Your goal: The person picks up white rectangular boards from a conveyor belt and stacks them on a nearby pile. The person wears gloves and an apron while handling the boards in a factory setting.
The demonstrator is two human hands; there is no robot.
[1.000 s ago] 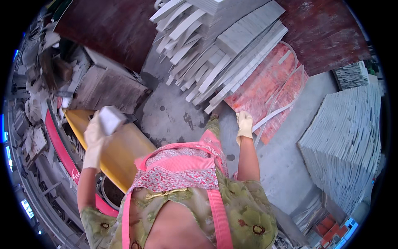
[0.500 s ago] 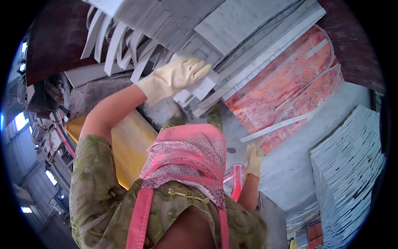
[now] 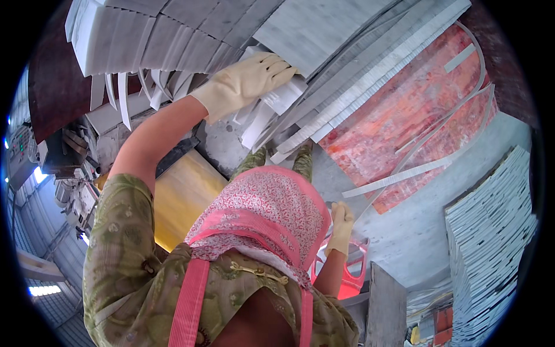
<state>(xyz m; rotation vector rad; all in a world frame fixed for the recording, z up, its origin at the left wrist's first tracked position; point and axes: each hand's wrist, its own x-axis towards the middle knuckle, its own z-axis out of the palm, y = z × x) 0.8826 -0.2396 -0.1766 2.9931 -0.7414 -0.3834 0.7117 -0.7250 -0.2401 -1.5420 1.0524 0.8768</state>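
Note:
My left hand [image 3: 245,81], in a cream rubber glove, lies with fingers stretched over a small white block [image 3: 284,95] beside grey-white stone slabs [image 3: 326,34]. Long thin pale strips [image 3: 347,75] run just beyond its fingertips. My right hand [image 3: 341,225], gloved alike, is lower and to the right, with fingers curled closed. Whatever it may hold is hidden. Close to it ends a pale flat strip [image 3: 399,178], which lies across a red-and-white mottled board [image 3: 399,110].
Stacked white-edged blocks [image 3: 133,40] stand at upper left, loose strips hanging below them. A tall pile of thin pale sheets [image 3: 491,248] rises at right. A yellow panel [image 3: 188,196] lies left of my legs; a red plastic stool [image 3: 352,272] is by my right forearm.
The view has shifted, with more of the stacked blocks showing. My left fingers have straightened over the white block. My right hand has come in toward my body, still closed.

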